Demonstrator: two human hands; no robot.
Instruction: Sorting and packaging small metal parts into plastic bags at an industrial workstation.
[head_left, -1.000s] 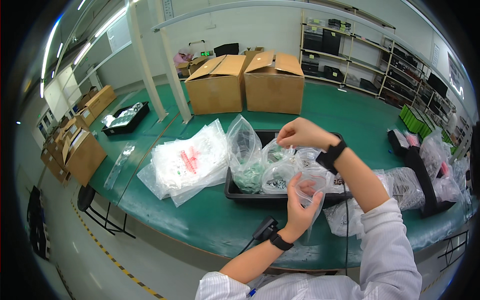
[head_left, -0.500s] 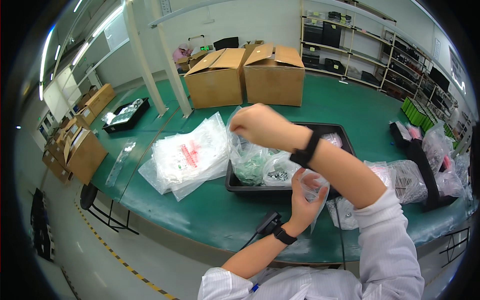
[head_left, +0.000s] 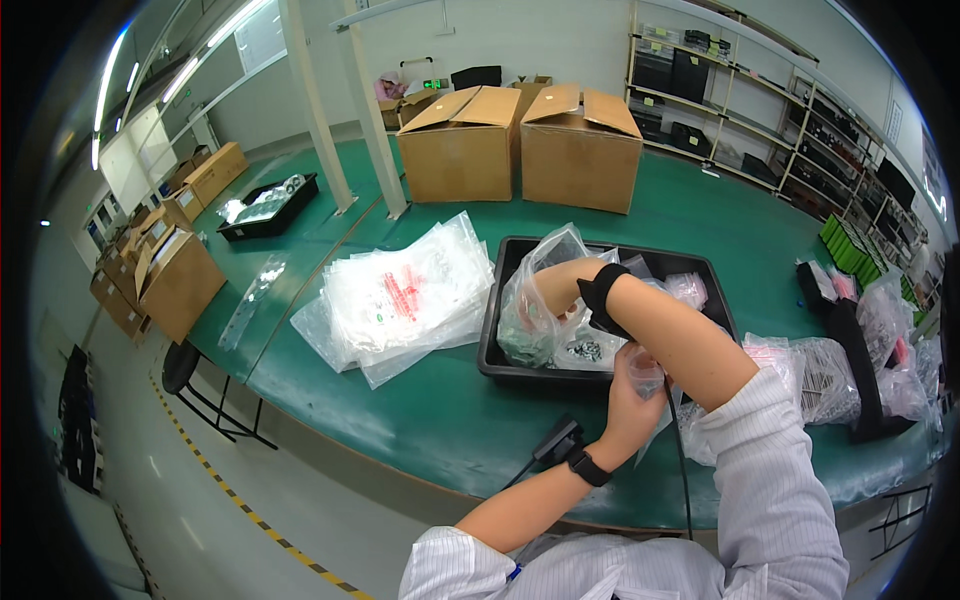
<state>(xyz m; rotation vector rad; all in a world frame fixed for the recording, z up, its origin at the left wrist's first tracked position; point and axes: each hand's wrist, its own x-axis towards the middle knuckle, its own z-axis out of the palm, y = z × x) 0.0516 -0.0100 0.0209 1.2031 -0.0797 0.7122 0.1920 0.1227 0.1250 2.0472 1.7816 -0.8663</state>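
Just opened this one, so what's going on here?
At a green tabletop, a person's right hand appears to be inside an open, clear plastic bag of green contents in a black rectangular tray; what it is touching can't be made out. The left hand has a small, clear plastic bag in its grip near the tray's front edge. A flat stack of translucent plastic bags with red markings lies left of the tray.

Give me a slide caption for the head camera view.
Right hand inside a large clear bag in a black tray; left hand holding a smaller clear bag by the tray's near edge.
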